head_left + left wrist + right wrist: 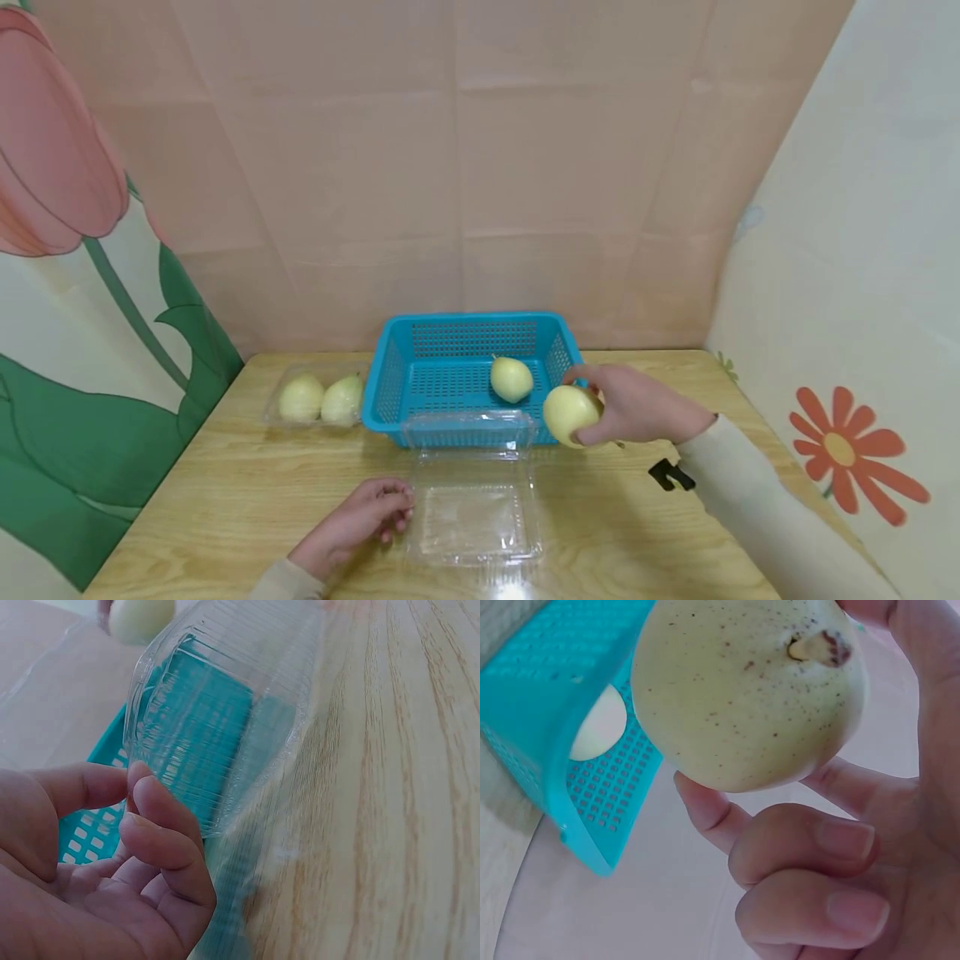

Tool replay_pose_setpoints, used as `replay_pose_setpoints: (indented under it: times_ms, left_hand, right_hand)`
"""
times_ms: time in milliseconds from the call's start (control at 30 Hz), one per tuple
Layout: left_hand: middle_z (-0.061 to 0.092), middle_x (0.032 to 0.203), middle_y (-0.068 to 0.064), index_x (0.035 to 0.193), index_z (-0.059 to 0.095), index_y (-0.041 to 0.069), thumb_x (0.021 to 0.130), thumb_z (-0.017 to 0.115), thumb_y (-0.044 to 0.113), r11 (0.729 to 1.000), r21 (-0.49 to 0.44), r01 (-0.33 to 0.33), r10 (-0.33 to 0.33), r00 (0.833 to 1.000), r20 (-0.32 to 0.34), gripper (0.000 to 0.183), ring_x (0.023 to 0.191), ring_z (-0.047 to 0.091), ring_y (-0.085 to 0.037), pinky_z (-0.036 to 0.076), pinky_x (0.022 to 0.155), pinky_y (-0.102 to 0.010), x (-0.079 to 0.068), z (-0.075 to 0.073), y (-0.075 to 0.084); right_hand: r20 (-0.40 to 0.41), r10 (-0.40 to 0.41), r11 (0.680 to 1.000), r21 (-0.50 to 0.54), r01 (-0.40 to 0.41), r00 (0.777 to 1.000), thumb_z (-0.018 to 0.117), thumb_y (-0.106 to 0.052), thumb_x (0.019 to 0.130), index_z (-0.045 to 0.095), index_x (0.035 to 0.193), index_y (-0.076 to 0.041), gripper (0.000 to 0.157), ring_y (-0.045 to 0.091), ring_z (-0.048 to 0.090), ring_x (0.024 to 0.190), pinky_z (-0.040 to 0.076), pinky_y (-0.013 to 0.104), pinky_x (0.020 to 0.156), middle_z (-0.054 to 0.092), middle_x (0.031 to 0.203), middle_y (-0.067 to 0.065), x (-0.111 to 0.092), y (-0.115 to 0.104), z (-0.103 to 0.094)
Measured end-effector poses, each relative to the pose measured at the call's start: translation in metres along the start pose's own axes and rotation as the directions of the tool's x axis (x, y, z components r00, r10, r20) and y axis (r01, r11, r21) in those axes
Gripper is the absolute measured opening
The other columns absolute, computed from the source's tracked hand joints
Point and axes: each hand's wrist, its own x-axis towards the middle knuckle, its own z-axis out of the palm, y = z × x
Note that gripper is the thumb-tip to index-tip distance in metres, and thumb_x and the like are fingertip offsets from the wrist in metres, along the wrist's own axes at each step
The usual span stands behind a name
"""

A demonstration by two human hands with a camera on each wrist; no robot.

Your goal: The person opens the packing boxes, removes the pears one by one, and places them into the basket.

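Soft light, glare on tabletop point(637, 542), faint shadows

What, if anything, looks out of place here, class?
Nothing looks spilled. The pear in the right hand has dark specks, perhaps natural. The black piece beside the right sleeve looks odd: I can't tell what holds it.

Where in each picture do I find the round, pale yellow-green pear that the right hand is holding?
Head: the pear is right of centre, in the lower half, in the right hand.
Left wrist: the pear is at upper left, cut off by the top edge.
Right wrist: the pear is large, at upper middle.
Shared landmark: the blue rectangular plastic basket.
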Motion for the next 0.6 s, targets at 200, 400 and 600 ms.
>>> replay_pose_setpoints:
  times_ms: [200, 400, 600]
  left_hand:
    - [0.06, 0.078, 0.001, 0.101, 0.059, 0.0, 0.099, 0.054, 0.013, 1.0, 0.004, 0.008, -0.008, 1.0, -0.001, 0.014, 0.068, 0.053, -0.009, 0.042, 0.054, -0.02, 0.0, 0.0, 0.001]
    - [0.06, 0.078, 0.001, 0.101, 0.059, 0.0, 0.099, 0.055, 0.013, 1.0, 0.006, 0.0, 0.0, 1.0, -0.008, 0.014, 0.068, 0.053, -0.01, 0.042, 0.054, -0.02, 0.001, 0.0, 0.0]
    - [0.06, 0.078, 0.0, 0.102, 0.059, -0.001, 0.099, 0.054, 0.012, 1.0, 0.005, 0.001, -0.001, 1.0, 0.001, 0.015, 0.068, 0.053, -0.01, 0.042, 0.054, -0.02, 0.001, 0.001, -0.001]
  right_hand:
    - [-0.003, 0.013, 1.0, 0.028, -0.012, 1.0, 0.084, -0.034, 0.071, 0.06, 0.116, -0.017, 0.054, 0.014, 0.056, 0.066, 0.048, 0.03, 0.055, 0.063, 0.085, 0.0, 0.017, 0.005, -0.006]
    - [-0.034, -0.023, 1.0, -0.007, 0.023, 0.999, 0.084, -0.035, 0.07, 0.062, 0.111, -0.017, 0.05, 0.015, 0.057, 0.069, 0.048, 0.03, 0.056, 0.064, 0.083, 0.0, 0.038, 0.009, -0.01]
    - [0.022, 0.03, 0.999, -0.033, -0.029, 0.999, 0.082, -0.04, 0.072, 0.059, 0.118, -0.015, 0.057, 0.015, 0.057, 0.068, 0.046, 0.031, 0.057, 0.065, 0.081, 0.0, 0.059, 0.016, -0.013]
